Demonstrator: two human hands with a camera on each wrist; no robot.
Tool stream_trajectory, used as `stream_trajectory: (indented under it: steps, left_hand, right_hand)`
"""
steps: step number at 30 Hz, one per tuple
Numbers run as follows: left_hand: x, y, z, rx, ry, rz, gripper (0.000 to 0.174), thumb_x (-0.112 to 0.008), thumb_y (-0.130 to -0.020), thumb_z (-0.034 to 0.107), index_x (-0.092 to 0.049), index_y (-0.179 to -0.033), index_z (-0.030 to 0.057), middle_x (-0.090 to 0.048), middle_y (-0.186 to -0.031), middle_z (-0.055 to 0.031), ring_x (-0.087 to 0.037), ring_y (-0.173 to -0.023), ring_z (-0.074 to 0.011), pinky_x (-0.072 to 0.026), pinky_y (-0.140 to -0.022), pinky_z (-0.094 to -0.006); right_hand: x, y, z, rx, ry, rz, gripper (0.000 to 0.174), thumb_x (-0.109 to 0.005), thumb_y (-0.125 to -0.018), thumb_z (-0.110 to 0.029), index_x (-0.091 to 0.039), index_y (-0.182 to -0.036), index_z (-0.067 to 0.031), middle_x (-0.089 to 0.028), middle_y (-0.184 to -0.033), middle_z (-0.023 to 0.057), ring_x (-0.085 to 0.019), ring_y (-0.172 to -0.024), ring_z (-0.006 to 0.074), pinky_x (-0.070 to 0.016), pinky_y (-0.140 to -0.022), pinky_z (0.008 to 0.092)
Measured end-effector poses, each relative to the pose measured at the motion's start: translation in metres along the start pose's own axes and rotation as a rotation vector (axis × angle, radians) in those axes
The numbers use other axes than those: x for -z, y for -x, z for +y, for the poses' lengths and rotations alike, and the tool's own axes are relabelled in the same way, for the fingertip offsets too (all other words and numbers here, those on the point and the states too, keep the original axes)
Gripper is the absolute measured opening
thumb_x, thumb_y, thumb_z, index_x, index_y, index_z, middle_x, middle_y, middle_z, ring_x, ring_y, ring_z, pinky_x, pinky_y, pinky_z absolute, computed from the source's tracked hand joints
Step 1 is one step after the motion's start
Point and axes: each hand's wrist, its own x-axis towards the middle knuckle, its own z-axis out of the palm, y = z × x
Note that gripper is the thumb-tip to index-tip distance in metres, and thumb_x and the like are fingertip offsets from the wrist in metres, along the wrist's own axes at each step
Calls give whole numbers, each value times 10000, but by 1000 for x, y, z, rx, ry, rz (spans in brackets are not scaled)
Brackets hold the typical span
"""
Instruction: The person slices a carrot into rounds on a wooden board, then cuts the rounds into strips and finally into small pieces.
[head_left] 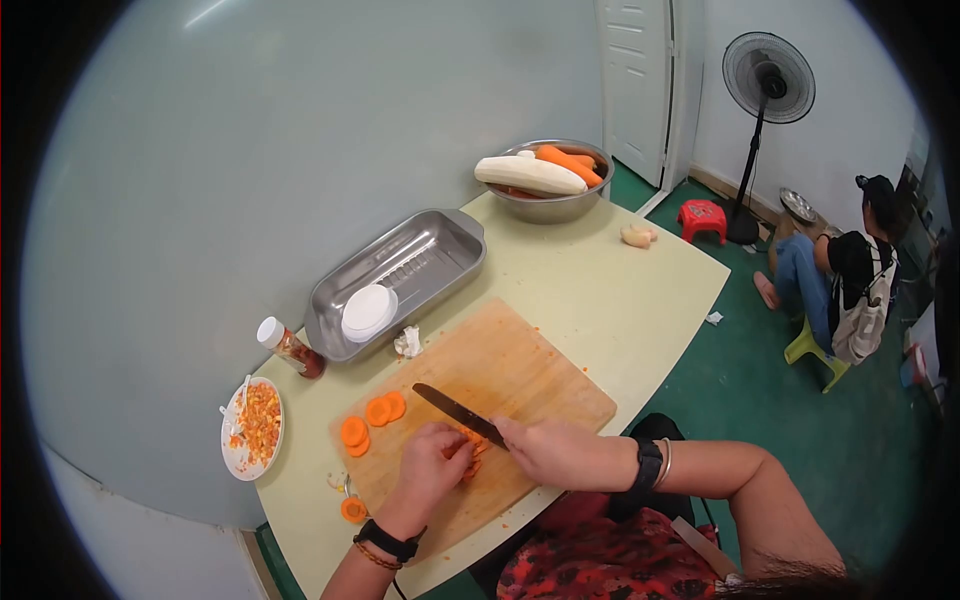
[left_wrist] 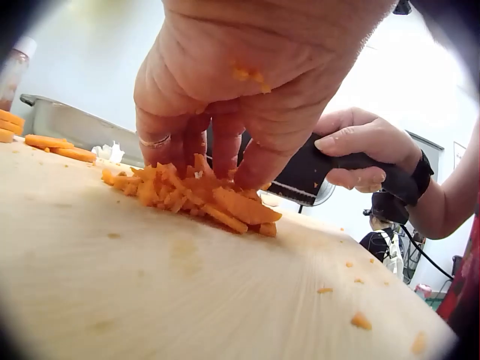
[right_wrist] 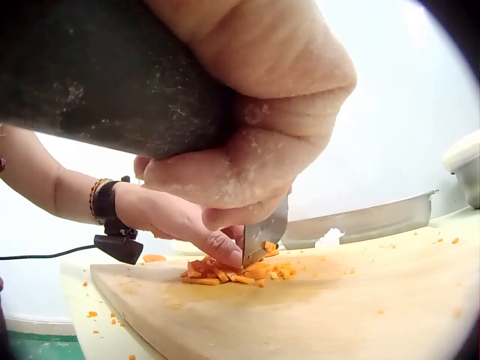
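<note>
My right hand (head_left: 565,455) grips the black handle of a kitchen knife (head_left: 452,408), whose dark blade points to the far left over the wooden cutting board (head_left: 530,365). Bent fingers of my left hand (head_left: 432,468) press down and hold a small heap of chopped carrot (left_wrist: 191,196) on the board. In the right wrist view the blade (right_wrist: 266,231) stands right against the heap, beside the left fingertips. Round carrot slices (head_left: 379,411) lie at the board's left side. Part of the heap is hidden under the left hand in the head view.
Behind the board stands a steel tray (head_left: 440,245) with a white round lid (head_left: 369,312). A plate of diced food (head_left: 232,462) and a seasoning bottle (head_left: 295,352) are at left. A steel bowl (head_left: 550,209) holds peeled vegetables. A seated person (head_left: 860,280) is at right.
</note>
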Motion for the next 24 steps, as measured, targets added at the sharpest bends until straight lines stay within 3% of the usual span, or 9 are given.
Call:
stream_trajectory:
  steps: [3, 7, 9, 15, 24]
  left_hand:
    - [-2, 0, -2, -7, 1, 9, 110, -715, -745, 89, -719, -804, -3, -640, -786, -138, -630, -719, -292, -515, -642, -367]
    - [-3, -1, -2, -21, 5, 14, 102, -713, -735, 83, -725, -798, 3, -640, -763, -135, -621, -725, -297, -510, -653, -377]
    - [-4, -3, -4, -31, -29, -7, 124, -727, -743, 77, -729, -836, -3, -651, -810, -135, -644, -724, -266, -521, -649, -337]
    - [-6, -4, -10, -55, -41, -35, 117, -735, -740, 72, -732, -830, -3, -656, -811, -133, -653, -725, -255, -527, -648, -322]
    - [-3, -2, -1, -104, -101, 3, 121, -731, -747, 82, -710, -819, -13, -645, -783, -129, -634, -696, -259, -513, -624, -340]
  right_hand:
    - [-8, 0, 3, -51, 0, -32, 394, -480, -926, -99, -425, -1283, 58, -606, -671, 254, -614, -596, 428, -486, -535, 502]
    - [-11, 1, 3, -38, 16, -31, 428, -480, -918, -89, -393, -1309, 64, -590, -637, 239, -600, -567, 427, -481, -515, 491]
    - [-7, 4, -1, -43, 54, -64, 450, -481, -907, -75, -376, -1320, 70, -581, -622, 233, -597, -562, 425, -480, -511, 486]
    - [-9, 1, -4, 36, 55, -75, 443, -498, -856, -29, -392, -1266, 101, -576, -606, 231, -603, -541, 402, -472, -491, 479]
    - [-14, -21, 9, -13, -39, -35, 361, -474, -923, -83, -433, -1245, 75, -591, -656, 251, -610, -592, 417, -470, -520, 493]
